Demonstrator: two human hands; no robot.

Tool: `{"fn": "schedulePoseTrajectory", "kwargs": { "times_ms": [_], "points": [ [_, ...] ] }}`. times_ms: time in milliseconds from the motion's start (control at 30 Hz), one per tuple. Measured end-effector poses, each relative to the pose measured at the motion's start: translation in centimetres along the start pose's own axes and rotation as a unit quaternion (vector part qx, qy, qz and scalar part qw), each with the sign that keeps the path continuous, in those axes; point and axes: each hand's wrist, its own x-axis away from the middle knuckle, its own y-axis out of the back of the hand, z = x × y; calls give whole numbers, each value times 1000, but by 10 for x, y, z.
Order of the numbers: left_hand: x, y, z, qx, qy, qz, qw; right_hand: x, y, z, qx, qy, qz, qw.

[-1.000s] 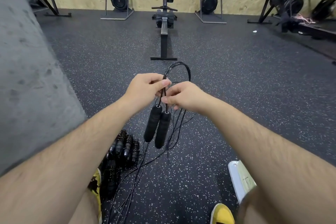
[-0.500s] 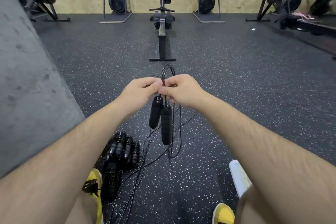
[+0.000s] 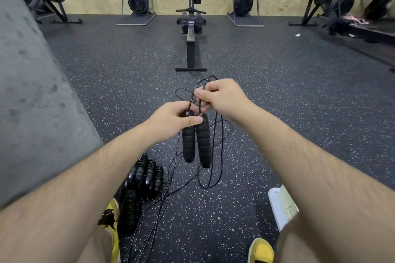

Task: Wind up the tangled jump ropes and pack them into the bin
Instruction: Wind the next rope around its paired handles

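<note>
My left hand (image 3: 173, 119) grips the tops of two black foam jump rope handles (image 3: 197, 143), which hang side by side. Just above them my right hand (image 3: 222, 97) pinches the thin black cord (image 3: 221, 156) where it leaves the handles. A small loop of cord sticks up past my right fingers, and the rest hangs in long loops down to the floor. A pile of wound black jump ropes (image 3: 142, 179) lies on the floor near my left foot. The corner of a white bin (image 3: 277, 205) shows at lower right, partly hidden by my right arm.
A grey concrete wall (image 3: 32, 102) runs along the left. A rowing machine (image 3: 191, 28) stands straight ahead, with more machines against the plywood back wall and at the right. My yellow shoes (image 3: 260, 250) are at the bottom, on the speckled black rubber floor.
My left hand has slid down from the cord onto the handle tops. My right hand has moved up along the cord, and the loop above it has become smaller.
</note>
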Motion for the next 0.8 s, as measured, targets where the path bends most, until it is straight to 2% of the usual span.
{"fn": "schedulePoseTrajectory", "kwargs": {
  "times_ms": [167, 333, 467, 633, 733, 800],
  "points": [
    [-3, 1, -2, 23, 23, -43, 999, 1, -2, 1, -23, -24, 10, 999],
    [-1, 3, -11, 123, 57, -26, 990, 1, -8, -10, 81, -50, 24, 995],
    [0, -3, -19, 170, 74, -2, 983, 3, -12, -11, 40, -36, 19, 998],
    [1, -2, -23, 177, 68, 0, 982, 4, -8, -1, -73, -105, 66, 990],
    [3, -1, -27, 173, 75, -7, 982, 4, -6, -1, -73, -122, 60, 988],
    [4, -1, -27, 167, 82, -3, 983, 4, -8, -1, -56, -100, 31, 993]
  ]
}}
